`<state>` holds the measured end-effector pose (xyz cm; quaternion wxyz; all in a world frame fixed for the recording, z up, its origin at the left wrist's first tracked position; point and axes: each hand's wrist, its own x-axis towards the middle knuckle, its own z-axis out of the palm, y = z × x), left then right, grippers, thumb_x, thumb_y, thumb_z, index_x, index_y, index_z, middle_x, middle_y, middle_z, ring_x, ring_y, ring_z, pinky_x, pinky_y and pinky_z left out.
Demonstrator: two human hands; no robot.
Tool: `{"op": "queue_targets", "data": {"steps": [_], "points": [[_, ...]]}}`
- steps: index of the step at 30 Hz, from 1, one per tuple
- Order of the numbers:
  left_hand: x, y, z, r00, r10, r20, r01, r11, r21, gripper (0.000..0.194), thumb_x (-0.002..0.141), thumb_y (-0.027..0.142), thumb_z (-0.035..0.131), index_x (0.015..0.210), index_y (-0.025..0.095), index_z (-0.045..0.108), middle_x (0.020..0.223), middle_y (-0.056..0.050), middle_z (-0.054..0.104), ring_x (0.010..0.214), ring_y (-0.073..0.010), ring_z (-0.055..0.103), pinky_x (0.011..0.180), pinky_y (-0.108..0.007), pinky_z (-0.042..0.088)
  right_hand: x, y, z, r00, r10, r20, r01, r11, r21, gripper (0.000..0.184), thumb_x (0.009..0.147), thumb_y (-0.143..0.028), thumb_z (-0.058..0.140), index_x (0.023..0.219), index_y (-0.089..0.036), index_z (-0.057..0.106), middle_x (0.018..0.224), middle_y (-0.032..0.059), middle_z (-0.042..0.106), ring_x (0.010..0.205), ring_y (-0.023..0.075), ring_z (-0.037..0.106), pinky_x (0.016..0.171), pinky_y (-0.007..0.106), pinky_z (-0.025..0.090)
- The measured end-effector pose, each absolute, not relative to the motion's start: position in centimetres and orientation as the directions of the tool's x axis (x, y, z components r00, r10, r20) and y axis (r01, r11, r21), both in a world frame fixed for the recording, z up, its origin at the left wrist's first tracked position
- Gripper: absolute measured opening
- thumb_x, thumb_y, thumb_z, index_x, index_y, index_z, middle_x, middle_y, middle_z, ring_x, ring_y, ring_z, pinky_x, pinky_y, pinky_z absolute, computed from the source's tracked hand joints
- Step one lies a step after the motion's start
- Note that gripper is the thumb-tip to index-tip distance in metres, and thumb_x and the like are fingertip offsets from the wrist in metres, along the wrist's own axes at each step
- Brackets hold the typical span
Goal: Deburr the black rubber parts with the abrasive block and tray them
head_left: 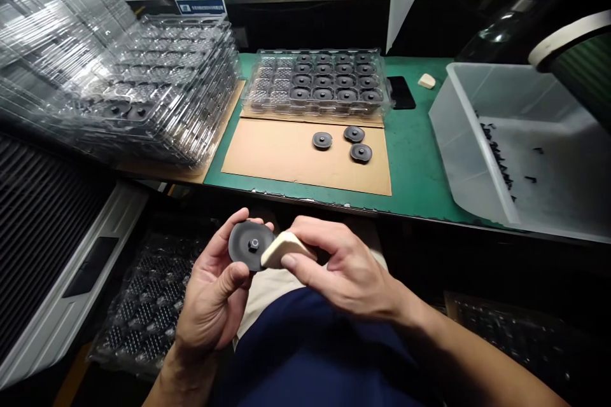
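Observation:
Low in front of my body, my left hand (214,286) grips a dark grey oval plastic part (243,245) by its edge, the face with a small central peg turned up. My right hand (341,264) pinches a cream-coloured sponge block (289,248), its tip against the right edge of that part. On the cardboard sheet (272,152) beyond lie three similar parts, among them one oval part (322,140) standing apart from the other two. Behind them a clear blister tray (267,86) holds several more, with its left columns unfilled.
Tall stacks of clear trays (186,102) stand at the left. A translucent bin (470,159) with small black bits sits at the right. A black phone-like slab (401,93) and a cream block (426,81) lie on the green bench (415,172). More trays (147,305) rest below.

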<state>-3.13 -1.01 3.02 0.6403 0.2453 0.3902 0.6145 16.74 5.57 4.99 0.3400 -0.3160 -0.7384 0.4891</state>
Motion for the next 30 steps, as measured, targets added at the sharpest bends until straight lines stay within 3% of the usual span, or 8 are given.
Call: {"op": "queue_targets", "data": {"steps": [3,7,12,18,22,26,30], "points": [[-3.13,-1.18,2.93,-0.033,0.969,-0.247,-0.617,0.174,0.768,0.056,0.089,0.031,0.088,0.141,0.024,0.069,0.136,-0.012,0.069,0.125,-0.0258,0.067,0.109,-0.027,0.054,16.92,5.31,5.49,-0.532,0.799,0.28,0.205,0.443,-0.873,0.02,0.103,-0.019,0.055,0.087,-0.013,0.066,0.08,0.0007,0.051,0.072,0.0116,0.045,0.067,0.027,0.035],[-3.01,-1.24,3.18,-0.038,0.944,-0.327,-0.666,0.22,0.713,0.043,0.099,0.04,0.077,0.138,0.022,0.072,0.125,-0.012,0.074,0.107,-0.0228,0.074,0.095,-0.026,0.062,17.29,5.39,5.41,-0.625,0.744,0.236,0.202,0.446,-0.872,0.017,0.1,-0.018,0.057,0.085,-0.014,0.064,0.078,-0.0001,0.052,0.068,0.0111,0.045,0.063,0.027,0.034],[-2.85,-0.91,3.54,0.033,0.931,-0.363,-0.634,0.3,0.713,0.042,0.1,0.045,0.073,0.132,0.017,0.075,0.109,-0.012,0.077,0.079,-0.0205,0.074,0.074,-0.027,0.065,17.02,5.2,4.73,-0.516,0.774,0.366,0.378,0.589,-0.714,0.019,0.106,-0.02,0.051,0.099,-0.013,0.067,0.099,0.007,0.06,0.089,0.0173,0.055,0.079,0.031,0.04],[-2.61,-0.75,3.52,-0.023,0.918,-0.396,-0.668,0.281,0.689,0.04,0.098,0.04,0.076,0.129,0.014,0.076,0.11,-0.012,0.077,0.092,-0.0193,0.074,0.084,-0.022,0.063,17.01,4.52,5.05,-0.561,0.796,0.228,0.311,0.458,-0.833,0.027,0.099,-0.021,0.053,0.074,-0.016,0.044,0.074,-0.0012,0.045,0.064,0.0107,0.037,0.062,0.029,0.027],[-2.47,-0.69,3.61,0.02,0.925,-0.379,-0.65,0.3,0.698,0.04,0.099,0.042,0.075,0.128,0.015,0.076,0.108,-0.011,0.077,0.083,-0.021,0.075,0.08,-0.027,0.065,17.29,4.62,5.12,-0.479,0.833,0.277,0.389,0.485,-0.783,0.022,0.1,-0.019,0.05,0.078,-0.016,0.047,0.08,0.0003,0.048,0.071,0.0116,0.041,0.066,0.029,0.029],[-2.38,-0.63,3.57,-0.016,0.914,-0.405,-0.667,0.292,0.685,0.039,0.098,0.039,0.076,0.128,0.013,0.076,0.111,-0.013,0.077,0.093,-0.0198,0.075,0.083,-0.022,0.064,17.58,4.71,5.19,-0.581,0.781,0.23,0.321,0.479,-0.817,0.025,0.098,-0.021,0.052,0.075,-0.016,0.044,0.074,-0.0012,0.044,0.064,0.011,0.036,0.062,0.029,0.027],[-2.24,-0.71,3.36,0.099,0.915,-0.391,-0.642,0.359,0.678,0.042,0.099,0.044,0.075,0.128,0.013,0.077,0.111,-0.014,0.077,0.086,-0.0217,0.075,0.078,-0.027,0.066,17.45,4.65,4.91,-0.522,0.782,0.339,0.419,0.582,-0.697,0.02,0.103,-0.02,0.048,0.088,-0.014,0.059,0.09,0.0051,0.054,0.083,0.0164,0.05,0.075,0.03,0.036]]}}
